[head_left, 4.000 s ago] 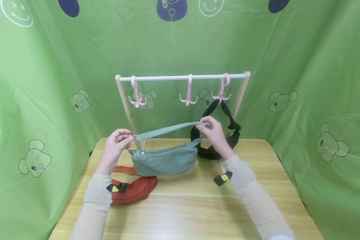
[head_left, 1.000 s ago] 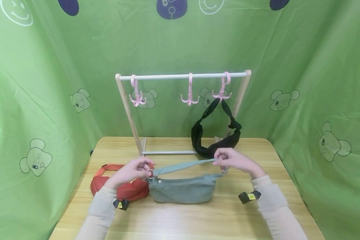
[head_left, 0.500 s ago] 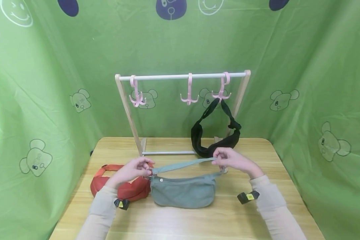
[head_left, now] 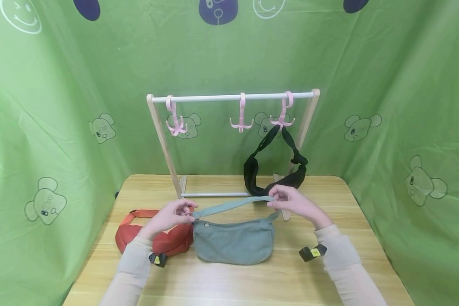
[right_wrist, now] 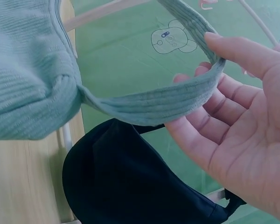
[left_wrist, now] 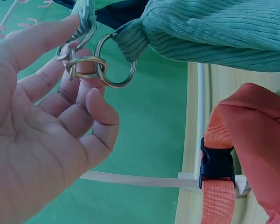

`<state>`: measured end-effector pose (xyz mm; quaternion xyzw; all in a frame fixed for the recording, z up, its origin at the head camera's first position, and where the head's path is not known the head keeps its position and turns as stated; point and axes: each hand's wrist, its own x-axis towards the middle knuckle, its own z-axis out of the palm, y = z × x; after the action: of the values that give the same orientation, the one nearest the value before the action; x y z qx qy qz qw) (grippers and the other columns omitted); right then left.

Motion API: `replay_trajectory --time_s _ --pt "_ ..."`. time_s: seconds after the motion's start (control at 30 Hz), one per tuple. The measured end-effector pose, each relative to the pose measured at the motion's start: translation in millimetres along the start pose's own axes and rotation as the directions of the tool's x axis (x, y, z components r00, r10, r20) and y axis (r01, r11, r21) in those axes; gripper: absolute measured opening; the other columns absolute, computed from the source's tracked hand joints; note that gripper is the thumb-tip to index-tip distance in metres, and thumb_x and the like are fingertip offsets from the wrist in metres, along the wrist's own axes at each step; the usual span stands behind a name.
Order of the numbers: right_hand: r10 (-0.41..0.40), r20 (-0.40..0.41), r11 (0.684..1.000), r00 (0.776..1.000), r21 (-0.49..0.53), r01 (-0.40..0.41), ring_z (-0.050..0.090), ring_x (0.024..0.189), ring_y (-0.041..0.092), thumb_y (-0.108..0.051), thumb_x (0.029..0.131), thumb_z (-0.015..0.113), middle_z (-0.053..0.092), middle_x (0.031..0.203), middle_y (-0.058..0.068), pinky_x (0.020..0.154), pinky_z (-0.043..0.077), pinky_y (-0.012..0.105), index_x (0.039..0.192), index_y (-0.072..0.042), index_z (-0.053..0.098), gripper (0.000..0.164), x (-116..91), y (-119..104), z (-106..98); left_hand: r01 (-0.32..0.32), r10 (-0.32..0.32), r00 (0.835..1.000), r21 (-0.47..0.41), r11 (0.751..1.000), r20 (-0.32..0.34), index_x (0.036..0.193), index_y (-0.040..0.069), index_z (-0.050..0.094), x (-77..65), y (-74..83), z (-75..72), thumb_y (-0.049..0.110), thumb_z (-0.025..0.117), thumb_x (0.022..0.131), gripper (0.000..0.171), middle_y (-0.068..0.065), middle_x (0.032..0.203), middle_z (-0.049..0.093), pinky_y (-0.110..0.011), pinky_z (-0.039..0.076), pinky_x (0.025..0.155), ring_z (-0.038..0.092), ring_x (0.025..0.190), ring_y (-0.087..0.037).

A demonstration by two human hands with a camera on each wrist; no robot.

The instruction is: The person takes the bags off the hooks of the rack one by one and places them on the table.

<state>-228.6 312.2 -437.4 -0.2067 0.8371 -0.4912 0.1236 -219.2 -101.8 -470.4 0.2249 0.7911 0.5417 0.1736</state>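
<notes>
The left hand's (head_left: 172,217) fingers pinch the strap (head_left: 229,206) at its metal rings (left_wrist: 87,59), the right hand's (head_left: 294,205) grip it toward the other end — probably to keep it spread. The green bag (head_left: 235,244) hangs beneath, low over the table (head_left: 222,287), right of the red bag (head_left: 172,241).
</notes>
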Motion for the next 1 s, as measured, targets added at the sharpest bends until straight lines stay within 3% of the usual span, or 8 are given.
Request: replay_trajectory --time_s 0.1,0.43,0.67,1.0 --pt "-0.010 -0.009 1.000 1.000 0.014 0.010 0.065 0.071 0.015 -0.015 0.086 0.073 0.061 0.082 0.008 0.072 0.053 0.024 0.098 -0.001 0.059 0.023 1.4 0.9 1.6 -0.012 0.012 1.000 0.006 1.000 -0.013 0.121 -0.005 0.058 1.7 -2.3 1.2 0.004 0.069 0.087 0.036 -0.010 0.086 0.057 -0.019 0.055 0.071 0.057 0.074 -0.007" --pt "-0.021 -0.024 0.999 0.999 0.029 0.022 0.063 0.077 0.015 -0.016 0.087 0.073 0.063 0.087 0.010 0.074 0.053 0.023 0.102 -0.002 0.061 0.024 4.1 1.9 4.6 0.001 0.004 0.998 0.081 0.997 -0.061 0.118 -0.002 0.064 4.1 -5.5 4.7 0.010 0.067 0.091 0.030 -0.015 0.088 0.059 -0.025 0.055 0.069 0.054 0.073 -0.006" --pt "-0.027 -0.048 1.000 0.999 0.003 0.027 0.062 0.081 0.011 -0.014 0.086 0.074 0.064 0.091 0.010 0.075 0.052 0.021 0.105 -0.003 0.062 0.025 6.3 4.3 6.8 0.046 -0.040 0.995 0.057 0.997 -0.093 0.112 -0.002 0.065 4.9 -3.9 6.5 0.010 0.065 0.092 0.024 -0.008 0.083 0.056 -0.028 0.056 0.070 0.053 0.074 -0.009" --pt "-0.042 -0.074 0.999 0.996 0.006 0.043 0.062 0.083 0.011 -0.012 0.085 0.074 0.065 0.093 0.011 0.076 0.052 0.020 0.107 0.000 0.062 0.027 8.6 4.0 11.0 0.055 -0.048 0.988 0.044 0.998 -0.146 0.109 0.000 0.064 8.8 -9.3 7.8 0.010 0.065 0.092 0.020 -0.008 0.079 0.054 -0.023 0.049 0.064 0.051 0.071 -0.011"
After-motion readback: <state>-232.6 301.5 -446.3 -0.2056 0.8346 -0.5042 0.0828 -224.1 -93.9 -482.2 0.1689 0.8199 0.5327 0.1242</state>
